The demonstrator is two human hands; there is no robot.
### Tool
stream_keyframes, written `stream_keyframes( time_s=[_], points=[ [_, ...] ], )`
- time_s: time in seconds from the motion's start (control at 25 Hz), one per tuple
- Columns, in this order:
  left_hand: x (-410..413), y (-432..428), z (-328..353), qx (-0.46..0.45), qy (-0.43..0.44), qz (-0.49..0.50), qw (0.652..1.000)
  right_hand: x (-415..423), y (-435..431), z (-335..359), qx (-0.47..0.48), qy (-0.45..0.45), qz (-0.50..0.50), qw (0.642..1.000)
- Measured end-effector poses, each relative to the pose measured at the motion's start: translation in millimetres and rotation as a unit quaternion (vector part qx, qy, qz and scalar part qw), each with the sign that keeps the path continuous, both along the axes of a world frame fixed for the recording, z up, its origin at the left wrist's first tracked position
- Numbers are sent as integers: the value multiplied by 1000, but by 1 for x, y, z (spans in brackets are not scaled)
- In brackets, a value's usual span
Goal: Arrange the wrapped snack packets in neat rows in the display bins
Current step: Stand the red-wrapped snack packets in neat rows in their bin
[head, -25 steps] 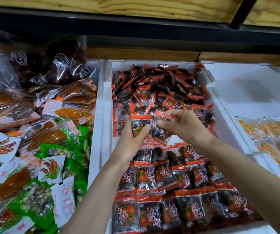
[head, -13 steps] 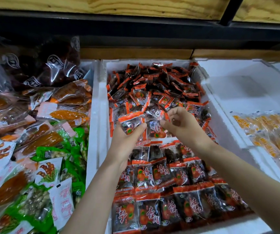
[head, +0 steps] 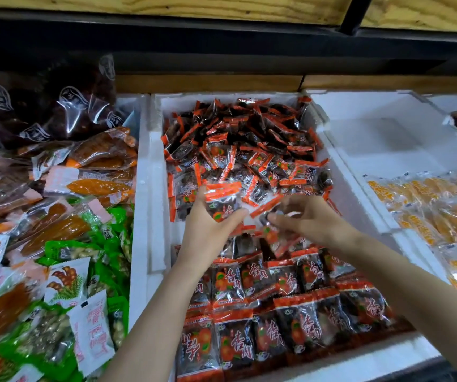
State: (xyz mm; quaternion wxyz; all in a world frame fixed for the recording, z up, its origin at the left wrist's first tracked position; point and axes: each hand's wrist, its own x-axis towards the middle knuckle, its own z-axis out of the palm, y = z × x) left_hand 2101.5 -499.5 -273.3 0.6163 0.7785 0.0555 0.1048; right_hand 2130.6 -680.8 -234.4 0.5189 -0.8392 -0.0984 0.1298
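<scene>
While the front of the white foam display bin [head: 150, 205] already carries overlapping neat rows [head: 277, 312] of small dark snack packets [head: 228, 282] in clear film with orange-red sealed ends, its back half holds a loose heap [head: 249, 139] of the same packets. Between the two, above a bare patch of the bin floor, the hands are at work. The left hand [head: 208, 227] is curled round a small held stack [head: 221, 201] of packets, with the thumb pressed across the front face and the fingers behind. The right hand [head: 315, 221] reaches in from the right, fingers stretched toward a tilted packet [head: 266, 206] just beside the stack. Blur hides whether it pinches that packet or only touches it.

Judging by how they lie, these packets are light, soft and crinkly. Their slick film lets one slide off another, so a loosely held stack would likely fan out. The flat sealed ends look like the firmest place to pinch, while squeezing the middle risks crushing the contents.
</scene>
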Motion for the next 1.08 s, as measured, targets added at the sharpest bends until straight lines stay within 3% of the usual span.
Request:
stream_keyframes(
  time_s=[0.16, 0.32, 0.48, 0.64, 0.8, 0.88, 0.96, 1.04, 1.08],
  points=[
    [-1, 1, 4, -42, -3, 2, 999, 30, -12, -15, -33, -27, -100, 994],
    [0, 4, 1, -64, 1, 0, 998, 36, -4, -47, -49, 55, -51, 996],
    [0, 4, 1, -82, 20, -24, 996, 44, -6, -56, -49, 46, -57, 996],
    [3, 3, -3, -101, 46, -29, 993, 43, -4, -51, -208, -7, 38, 977],
    [-4, -2, 7, -129, 66, -44, 989, 44, -7, -47, -282, -26, 81, 956],
    [-7, -4, 11, -157, 90, -54, 982, 40, -8, -44, -309, -77, 88, 944],
    [-5, -2, 7, -174, 100, -56, 978, 29, 1, -38, -245, -140, 61, 957],
    [-5, -2, 8, -179, 114, -60, 975, 15, 15, -26, -41, -58, 32, 997],
    [-5, -3, 10, -190, 119, -65, 972, 8, 21, -20, 45, 6, 38, 998]
  ],
)
